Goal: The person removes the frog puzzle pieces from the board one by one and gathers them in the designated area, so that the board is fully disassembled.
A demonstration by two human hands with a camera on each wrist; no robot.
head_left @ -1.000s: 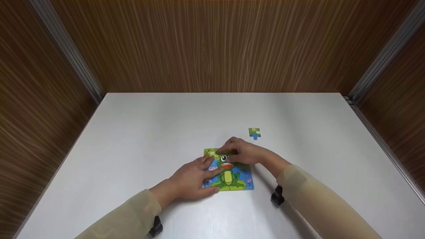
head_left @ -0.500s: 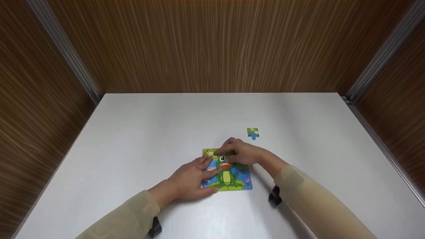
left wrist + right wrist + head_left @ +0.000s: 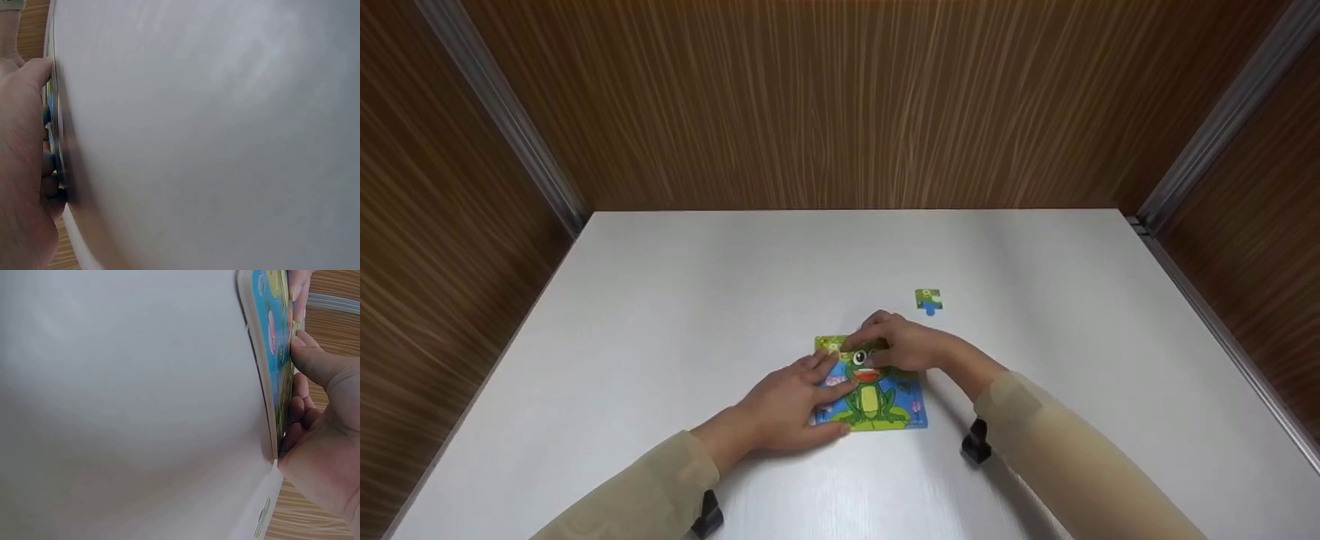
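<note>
A square frog puzzle (image 3: 870, 403) in a shallow board lies on the white table. My left hand (image 3: 784, 409) rests on its left side with fingers spread, the thumb along the near edge. The right hand (image 3: 911, 345) reaches over the top right of the puzzle with bent fingers. Its thumb and index finger pinch a puzzle piece (image 3: 860, 358) with the frog's eye, at the top middle of the picture. The right wrist view shows that thumb (image 3: 315, 363) down on the picture side; the hand covers the puzzle's upper right.
A loose green and blue puzzle piece (image 3: 928, 300) lies behind the right hand. The white table (image 3: 697, 285) is bounded by wood-grain panels (image 3: 840, 105) at the back and sides. Black wrist mounts (image 3: 976, 442) hang under both sleeves.
The head view has shifted slightly, moving everything a little to the left in it. Both hands keep their places on the puzzle.
</note>
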